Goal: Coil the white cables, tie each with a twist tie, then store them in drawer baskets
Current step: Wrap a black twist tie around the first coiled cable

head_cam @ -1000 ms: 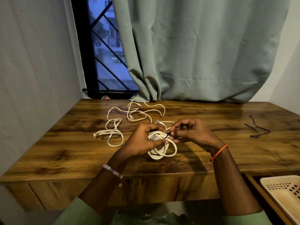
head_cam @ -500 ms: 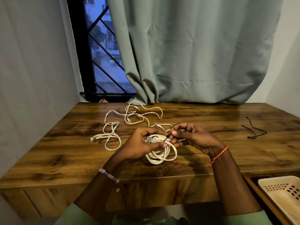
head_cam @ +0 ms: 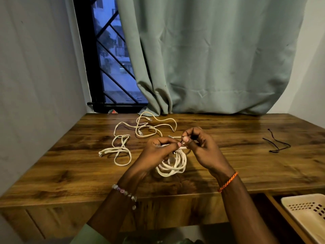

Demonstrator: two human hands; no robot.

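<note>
A coiled white cable (head_cam: pixel 173 165) hangs just above the wooden desk (head_cam: pixel 70 166), held at its top by both hands. My left hand (head_cam: pixel 156 152) grips the top of the coil with curled fingers. My right hand (head_cam: pixel 200 147) pinches a thin black twist tie at the same spot; the tie is mostly hidden by the fingers. Loose white cables (head_cam: pixel 123 148) lie tangled on the desk behind and to the left. More black twist ties (head_cam: pixel 276 143) lie at the desk's right.
A cream perforated basket (head_cam: pixel 306 213) sits in an open drawer at lower right. A green curtain (head_cam: pixel 211 59) and a barred window (head_cam: pixel 112 67) stand behind the desk. Walls close in on both sides.
Both hands have shifted slightly up and away with the coil. The right hand's fingers have turned at the tie, and the tie's black end shows less than before.
</note>
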